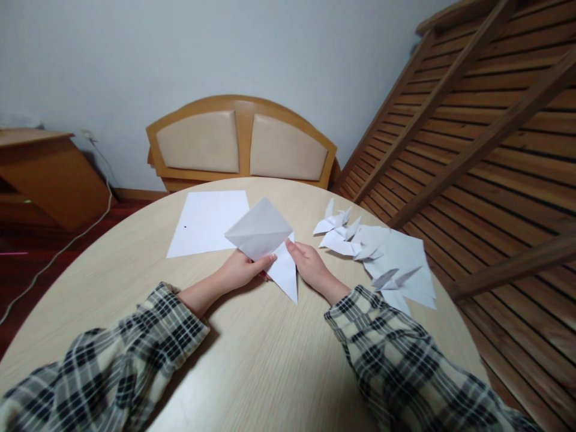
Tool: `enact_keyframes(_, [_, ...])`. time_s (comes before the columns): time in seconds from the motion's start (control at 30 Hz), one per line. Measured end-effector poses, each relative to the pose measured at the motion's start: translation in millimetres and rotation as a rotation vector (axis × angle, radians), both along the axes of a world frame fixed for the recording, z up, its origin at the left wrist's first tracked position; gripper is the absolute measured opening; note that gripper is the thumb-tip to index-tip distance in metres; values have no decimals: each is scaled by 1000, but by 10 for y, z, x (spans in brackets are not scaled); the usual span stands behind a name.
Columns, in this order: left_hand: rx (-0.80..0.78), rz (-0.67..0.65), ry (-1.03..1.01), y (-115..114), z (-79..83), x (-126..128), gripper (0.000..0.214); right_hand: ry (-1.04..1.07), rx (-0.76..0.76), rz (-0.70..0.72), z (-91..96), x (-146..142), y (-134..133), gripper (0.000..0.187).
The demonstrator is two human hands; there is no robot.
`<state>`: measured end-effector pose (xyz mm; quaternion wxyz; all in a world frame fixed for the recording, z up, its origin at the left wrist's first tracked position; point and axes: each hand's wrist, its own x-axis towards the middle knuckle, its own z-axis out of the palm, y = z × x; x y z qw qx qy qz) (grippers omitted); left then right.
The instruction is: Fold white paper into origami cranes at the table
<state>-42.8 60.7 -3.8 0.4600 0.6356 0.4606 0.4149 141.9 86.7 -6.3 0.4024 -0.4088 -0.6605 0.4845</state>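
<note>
A white, partly folded sheet of paper (265,240) is held above the middle of the round wooden table (252,360). One flap of it stands up and a pointed corner hangs toward me. My left hand (245,270) pinches the sheet from below, thumb on top. To its right, my right hand (308,264) grips the sheet's right edge with closed fingers. Both arms wear plaid sleeves.
A flat white sheet (202,222) lies on the table to the left of the fold. Several finished folded paper birds (339,231) and loose sheets (400,264) lie at the right. A wooden padded bench back (240,144) stands behind the table, slatted wooden frames (486,138) lean at right.
</note>
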Motion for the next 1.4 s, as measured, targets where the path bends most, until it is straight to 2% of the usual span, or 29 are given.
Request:
enact_keyframes(0.2, [131, -13, 19, -8, 59, -5, 27, 60, 28, -32, -20, 18, 40, 57])
enact_keyframes(0.33, [76, -38, -11, 34, 48, -3, 28, 93, -1, -124, -78, 31, 106, 59])
enact_keyframes(0.4, [139, 74, -78, 72, 19, -19, 28, 170, -19, -198, -97, 35, 140, 57])
enact_keyframes(0.47, [301, 258, -100, 109, -11, -51, 40, 241, -45, -263, -110, 39, 170, 56])
enact_keyframes(0.53, [518, 423, 41, 123, -25, -84, 60, 271, -57, -308, -123, 42, 194, 55])
enact_keyframes(0.6, [698, 478, 268, 101, -16, -94, 77, 273, -56, -329, -134, 43, 208, 52])
enact_keyframes(0.7, [876, 385, 546, 12, 32, -46, 83, 296, -75, -330, -135, 39, 205, 49])
enact_keyframes(0.77, [996, 287, 699, -57, 70, 3, 74, 337, -91, -321, -118, 31, 185, 47])
enact_keyframes(0.83, [1041, 200, 803, -109, 102, 35, 66, 369, -86, -281, -93, 23, 155, 44])
enact_keyframes(0.93, [998, 144, 840, -127, 128, 31, 59, 326, -66, -188, -54, 17, 111, 43])
enact_keyframes(1.03, [906, 112, 714, -82, 106, -1, 47, 246, -77, -145, -27, 21, 86, 55])
enact_keyframes(1.13, [706, 105, 418, -21, 44, -12, 36, 253, -100, -113, -7, 23, 77, 62])
enact_keyframes(1.2, [485, 206, 202, 14, 3, -4, 32, 286, -88, -109, 2, 18, 75, 57])
enact_keyframes(1.27, [301, 294, -6, 46, -25, 5, 38, 300, -53, -117, 4, 11, 74, 49])
enact_keyframes(1.4, [84, 364, -328, 114, -29, 11, 50, 294, -15, -141, -18, 1, 87, 41])
